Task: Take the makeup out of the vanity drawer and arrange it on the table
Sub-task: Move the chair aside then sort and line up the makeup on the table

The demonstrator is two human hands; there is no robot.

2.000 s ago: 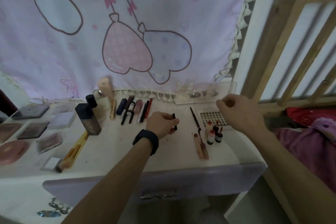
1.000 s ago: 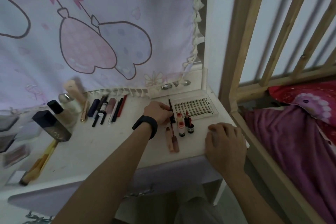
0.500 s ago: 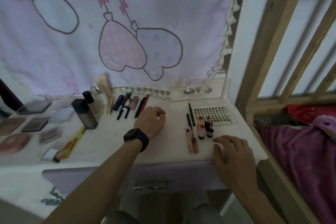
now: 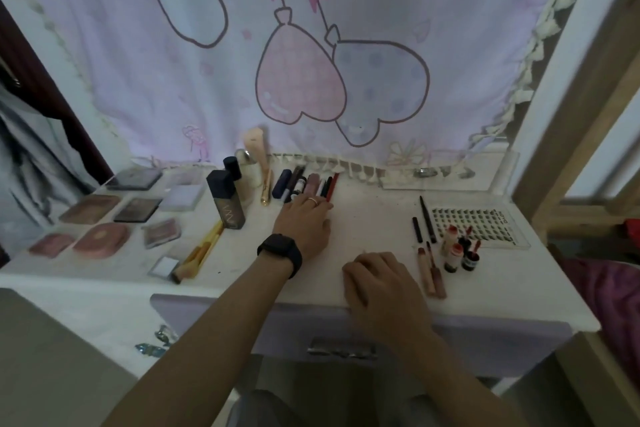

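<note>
The white vanity table (image 4: 374, 218) carries makeup laid out in groups. My left hand (image 4: 304, 224), with a black watch at the wrist, lies flat, and its straight fingers touch the near ends of a row of lip tubes and pencils (image 4: 304, 184) at the back. My right hand (image 4: 377, 279) rests on the table's front edge with loosely curled fingers and holds nothing. To its right lie two lip gloss tubes (image 4: 431, 272), two black pencils (image 4: 424, 218), small red-capped bottles (image 4: 457, 250) and a clear lash tray (image 4: 479, 224). The drawer front (image 4: 341, 347) below is closed.
A dark foundation bottle (image 4: 227, 206) and pale bottles stand at the back centre. Several palettes and compacts (image 4: 104, 215) lie at the left, with yellow brushes (image 4: 201, 250) nearer the front. A printed cloth hangs behind. A wooden bed frame (image 4: 568, 135) stands to the right.
My left hand set the small black stick down by the black pencil, then moved left and back to the row of tubes. My right hand slid left along the front edge.
</note>
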